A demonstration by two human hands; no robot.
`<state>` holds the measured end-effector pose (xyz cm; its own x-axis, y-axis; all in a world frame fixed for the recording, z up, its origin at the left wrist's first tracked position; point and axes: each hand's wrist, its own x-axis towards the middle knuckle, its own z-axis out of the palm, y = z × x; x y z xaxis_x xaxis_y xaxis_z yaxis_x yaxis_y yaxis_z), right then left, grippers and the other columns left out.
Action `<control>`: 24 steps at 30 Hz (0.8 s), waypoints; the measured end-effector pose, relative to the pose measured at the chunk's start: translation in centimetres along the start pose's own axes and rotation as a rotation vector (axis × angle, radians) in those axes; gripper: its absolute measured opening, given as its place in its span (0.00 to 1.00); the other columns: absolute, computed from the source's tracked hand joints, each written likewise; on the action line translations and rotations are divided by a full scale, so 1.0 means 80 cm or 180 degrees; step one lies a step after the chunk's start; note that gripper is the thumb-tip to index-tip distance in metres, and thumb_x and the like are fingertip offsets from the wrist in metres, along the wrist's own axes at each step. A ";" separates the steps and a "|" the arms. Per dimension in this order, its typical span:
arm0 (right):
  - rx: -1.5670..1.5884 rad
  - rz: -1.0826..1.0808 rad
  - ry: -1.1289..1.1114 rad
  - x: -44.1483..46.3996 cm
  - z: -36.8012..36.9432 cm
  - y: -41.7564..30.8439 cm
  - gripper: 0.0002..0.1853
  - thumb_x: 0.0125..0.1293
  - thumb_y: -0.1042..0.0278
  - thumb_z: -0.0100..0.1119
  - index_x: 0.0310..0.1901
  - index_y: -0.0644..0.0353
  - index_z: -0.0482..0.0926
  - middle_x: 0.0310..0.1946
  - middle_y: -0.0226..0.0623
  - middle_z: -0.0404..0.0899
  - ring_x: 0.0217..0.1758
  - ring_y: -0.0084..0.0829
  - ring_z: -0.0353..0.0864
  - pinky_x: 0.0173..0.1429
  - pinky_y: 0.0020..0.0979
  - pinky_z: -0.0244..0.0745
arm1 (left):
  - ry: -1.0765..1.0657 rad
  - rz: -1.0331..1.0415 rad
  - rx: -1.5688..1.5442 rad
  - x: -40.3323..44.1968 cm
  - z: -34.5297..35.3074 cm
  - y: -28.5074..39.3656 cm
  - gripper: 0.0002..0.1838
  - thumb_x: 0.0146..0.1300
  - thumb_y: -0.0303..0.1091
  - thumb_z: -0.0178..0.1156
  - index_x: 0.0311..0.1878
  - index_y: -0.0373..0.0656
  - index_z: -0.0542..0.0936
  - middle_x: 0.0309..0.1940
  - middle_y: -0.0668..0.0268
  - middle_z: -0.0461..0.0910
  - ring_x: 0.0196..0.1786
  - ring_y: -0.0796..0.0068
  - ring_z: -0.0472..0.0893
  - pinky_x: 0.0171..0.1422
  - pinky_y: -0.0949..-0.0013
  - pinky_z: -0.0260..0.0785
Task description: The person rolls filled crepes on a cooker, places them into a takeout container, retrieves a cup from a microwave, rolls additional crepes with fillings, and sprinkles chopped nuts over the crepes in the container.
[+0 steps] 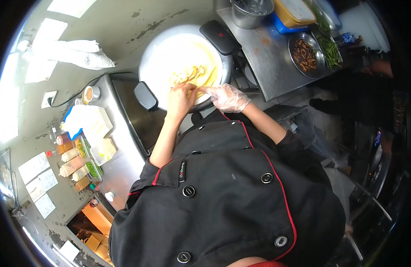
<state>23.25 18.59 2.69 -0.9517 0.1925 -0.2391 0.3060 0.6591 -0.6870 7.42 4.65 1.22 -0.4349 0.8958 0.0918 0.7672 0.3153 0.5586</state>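
Observation:
A thin yellow pancake (210, 55) lies on a round electric griddle (147, 58) with black handles. Crumbly yellow filling (187, 74) is heaped on the pancake's near part. Bare, my left hand (182, 99) pinches the near edge of the pancake with bent fingers. My right hand (231, 98), in a clear plastic glove, grips that same edge just to the right. The fingertips of both hands almost meet, and the pancake edge between them is partly hidden. Glare washes out much of the griddle's middle.
On the left, a steel counter (121, 178) carries sauce bottles (69, 164) and a tub of chopped greens (93, 170). At upper right, a steel table (268, 66) holds a bowl of brown strips (305, 55), green vegetables (330, 51) and a metal pot (252, 15). A person stands at far right.

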 end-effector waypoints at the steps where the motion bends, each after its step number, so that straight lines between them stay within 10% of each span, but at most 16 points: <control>1: -0.0086 -0.0004 -0.0001 -0.002 -0.002 -0.004 0.33 0.60 0.70 0.51 0.71 0.51 0.69 0.34 0.55 0.82 0.37 0.53 0.83 0.45 0.48 0.77 | -0.0008 0.0010 -0.0008 0.001 0.000 -0.002 0.06 0.57 0.33 0.68 0.35 0.42 0.85 0.31 0.60 0.85 0.40 0.57 0.83 0.50 0.57 0.73; 14: -0.0684 -0.0671 -0.0056 0.030 0.058 -0.033 0.12 0.56 0.69 0.52 0.41 0.62 0.79 0.27 0.50 0.83 0.34 0.52 0.86 0.39 0.47 0.81 | -0.0189 0.0041 -0.0269 0.030 -0.035 0.003 0.05 0.56 0.30 0.65 0.35 0.41 0.84 0.31 0.60 0.85 0.37 0.58 0.82 0.47 0.58 0.75; 18: -0.0260 -0.1127 0.0623 0.024 0.032 -0.020 0.12 0.61 0.67 0.54 0.45 0.58 0.81 0.27 0.46 0.82 0.30 0.49 0.84 0.36 0.47 0.80 | -0.0137 0.0101 -0.0269 0.034 -0.037 -0.003 0.05 0.56 0.30 0.65 0.35 0.41 0.84 0.30 0.61 0.84 0.36 0.60 0.82 0.47 0.59 0.75; 24: -0.0923 -0.0649 0.2370 0.027 -0.020 -0.007 0.20 0.54 0.52 0.70 0.47 0.51 0.82 0.46 0.37 0.77 0.49 0.44 0.77 0.49 0.43 0.75 | -0.0020 0.0220 -0.0293 0.027 -0.033 -0.004 0.05 0.58 0.30 0.66 0.37 0.42 0.84 0.31 0.60 0.84 0.32 0.64 0.81 0.41 0.62 0.74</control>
<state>21.00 19.81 3.68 -0.7867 0.4131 0.4587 0.2037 0.8752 -0.4388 5.00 5.70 3.41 -0.3794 0.9164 0.1277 0.7486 0.2229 0.6244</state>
